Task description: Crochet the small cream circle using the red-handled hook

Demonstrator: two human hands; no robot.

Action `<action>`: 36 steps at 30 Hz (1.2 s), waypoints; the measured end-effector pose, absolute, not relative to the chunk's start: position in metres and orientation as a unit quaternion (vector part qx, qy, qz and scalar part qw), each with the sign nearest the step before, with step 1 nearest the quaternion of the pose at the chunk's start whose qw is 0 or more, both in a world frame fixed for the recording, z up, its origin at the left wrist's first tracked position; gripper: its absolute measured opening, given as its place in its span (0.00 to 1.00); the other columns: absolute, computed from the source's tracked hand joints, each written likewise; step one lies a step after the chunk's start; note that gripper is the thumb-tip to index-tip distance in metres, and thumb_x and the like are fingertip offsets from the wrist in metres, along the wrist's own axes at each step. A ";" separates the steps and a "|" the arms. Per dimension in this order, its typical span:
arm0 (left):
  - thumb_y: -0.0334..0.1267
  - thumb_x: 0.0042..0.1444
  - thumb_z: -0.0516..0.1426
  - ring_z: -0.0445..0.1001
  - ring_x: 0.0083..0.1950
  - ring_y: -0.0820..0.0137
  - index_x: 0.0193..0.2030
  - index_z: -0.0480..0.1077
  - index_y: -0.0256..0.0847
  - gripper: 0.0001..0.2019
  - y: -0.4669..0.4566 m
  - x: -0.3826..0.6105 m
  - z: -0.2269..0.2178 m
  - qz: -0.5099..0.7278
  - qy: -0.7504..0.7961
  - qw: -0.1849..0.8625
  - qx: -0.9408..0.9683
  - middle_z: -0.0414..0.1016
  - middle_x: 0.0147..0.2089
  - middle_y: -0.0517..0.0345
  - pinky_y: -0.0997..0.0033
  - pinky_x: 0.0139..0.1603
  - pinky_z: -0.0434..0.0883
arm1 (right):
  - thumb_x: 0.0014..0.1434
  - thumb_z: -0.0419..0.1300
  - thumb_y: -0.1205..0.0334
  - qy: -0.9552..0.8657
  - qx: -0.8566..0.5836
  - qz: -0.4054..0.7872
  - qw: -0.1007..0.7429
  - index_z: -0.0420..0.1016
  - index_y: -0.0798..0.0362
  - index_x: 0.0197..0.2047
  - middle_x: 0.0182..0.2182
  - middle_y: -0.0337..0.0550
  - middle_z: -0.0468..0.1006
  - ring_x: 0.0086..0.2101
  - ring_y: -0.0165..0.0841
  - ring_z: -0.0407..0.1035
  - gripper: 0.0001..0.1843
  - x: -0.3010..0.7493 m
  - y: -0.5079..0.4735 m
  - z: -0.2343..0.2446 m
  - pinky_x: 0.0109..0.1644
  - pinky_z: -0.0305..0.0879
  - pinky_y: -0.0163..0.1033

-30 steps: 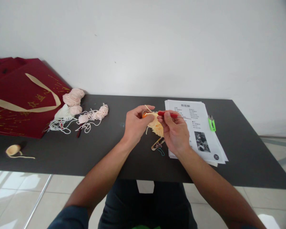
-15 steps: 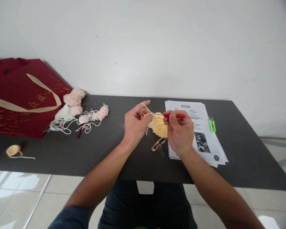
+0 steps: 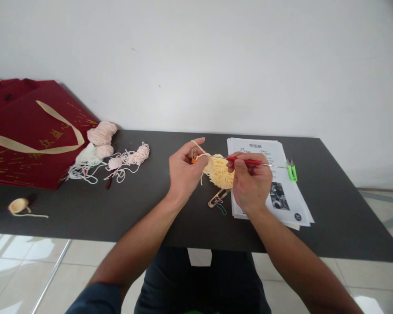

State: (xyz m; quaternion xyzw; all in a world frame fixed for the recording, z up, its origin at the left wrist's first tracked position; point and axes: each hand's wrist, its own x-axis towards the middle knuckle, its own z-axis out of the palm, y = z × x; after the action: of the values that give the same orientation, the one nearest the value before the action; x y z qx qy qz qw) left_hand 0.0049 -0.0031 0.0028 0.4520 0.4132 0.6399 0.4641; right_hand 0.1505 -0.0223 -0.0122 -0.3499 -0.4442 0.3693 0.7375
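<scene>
My left hand (image 3: 187,168) pinches a small cream crochet piece (image 3: 209,165), with a strand of yarn looped over its raised index finger. Something orange shows between its fingers, too small to name. In my right hand (image 3: 251,181) is a crochet hook (image 3: 249,162) with a red grip, its thin metal tip pointing left to the piece and its other end sticking out rightward. Behind and below the hands lies a skein of yellow yarn (image 3: 221,172), partly hidden. A hair-clip-like metal pin (image 3: 215,199) and small stitch markers (image 3: 222,208) lie just under it.
Printed sheets (image 3: 249,205) lie beneath my right hand, with green thread snips (image 3: 292,171) at their right edge. At left stand a dark red gift bag (image 3: 26,131), pink yarn balls (image 3: 101,133) and loose pink yarn (image 3: 139,155). A cream crocheted cup shape (image 3: 18,205) sits near the front left edge.
My right hand has drawn the hook a little to the right, away from the left hand. The left hand has shifted slightly left, still pinching the crochet piece.
</scene>
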 end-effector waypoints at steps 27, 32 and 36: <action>0.29 0.47 0.66 0.72 0.29 0.77 0.47 0.80 0.40 0.17 -0.005 0.010 0.007 0.653 0.428 0.482 0.397 0.78 0.32 0.63 0.76 0.32 0.68 | 0.62 0.70 0.59 -0.404 -0.363 0.425 0.724 0.79 0.48 0.38 0.33 0.36 0.85 0.29 0.26 0.76 0.04 0.147 -0.023 -0.007 0.32 0.75 0.33; 0.29 0.47 0.66 0.72 0.30 0.77 0.47 0.80 0.41 0.18 -0.007 0.011 0.007 0.646 0.422 0.491 0.405 0.78 0.32 0.63 0.76 0.32 0.68 | 0.60 0.72 0.56 -0.351 -0.337 0.549 0.679 0.78 0.48 0.37 0.35 0.35 0.85 0.30 0.24 0.77 0.08 0.150 -0.016 -0.010 0.34 0.78 0.30; 0.29 0.47 0.66 0.72 0.30 0.77 0.46 0.81 0.41 0.17 -0.008 0.011 0.007 0.646 0.419 0.497 0.401 0.79 0.33 0.62 0.76 0.33 0.69 | 0.61 0.71 0.57 -0.333 -0.345 0.546 0.686 0.78 0.46 0.39 0.38 0.34 0.86 0.33 0.23 0.79 0.07 0.148 -0.017 -0.013 0.41 0.81 0.30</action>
State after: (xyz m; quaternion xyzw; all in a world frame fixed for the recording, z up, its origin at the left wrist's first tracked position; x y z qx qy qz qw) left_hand 0.0109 -0.0075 0.0071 0.4007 0.4189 0.6456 0.4972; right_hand 0.1481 -0.0172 -0.0126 -0.3453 -0.3335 0.5464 0.6863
